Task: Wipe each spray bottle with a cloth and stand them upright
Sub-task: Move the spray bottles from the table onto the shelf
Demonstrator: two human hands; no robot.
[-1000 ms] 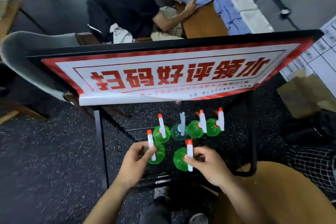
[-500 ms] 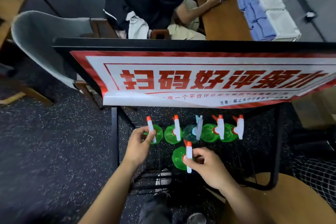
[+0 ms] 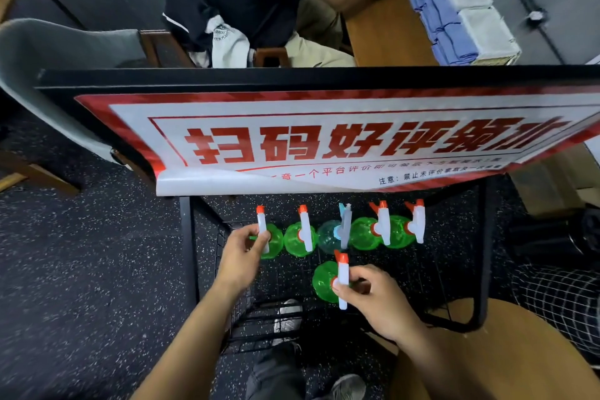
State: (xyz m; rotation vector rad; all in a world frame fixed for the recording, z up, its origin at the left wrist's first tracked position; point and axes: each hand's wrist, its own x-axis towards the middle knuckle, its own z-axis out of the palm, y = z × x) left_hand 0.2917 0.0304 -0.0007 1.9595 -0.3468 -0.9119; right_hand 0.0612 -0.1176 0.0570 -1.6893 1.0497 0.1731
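1. Sign board (image 3: 324,140): large red-and-white printed panel on a black frame; the landmark for all entries below.
2. Wire shelf (image 3: 285,312): black, below the sign board's lower edge; holds all the bottles.
3. Row of bottles (image 3: 367,232): five upright just under the sign board, four green, one clear blue.
4. Front bottle (image 3: 326,282): green, upright, alone, nearer the wearer than the row.
5. Left hand (image 3: 242,253): fingers pinched round the white spray head of the row's leftmost bottle (image 3: 272,242).
6. Right hand (image 3: 376,295): fingers clamped on the front bottle's spray head.
7. Handling note: no cloth visible in either hand. Likely best to set each base flat on the wires before letting go, nozzles aligned.
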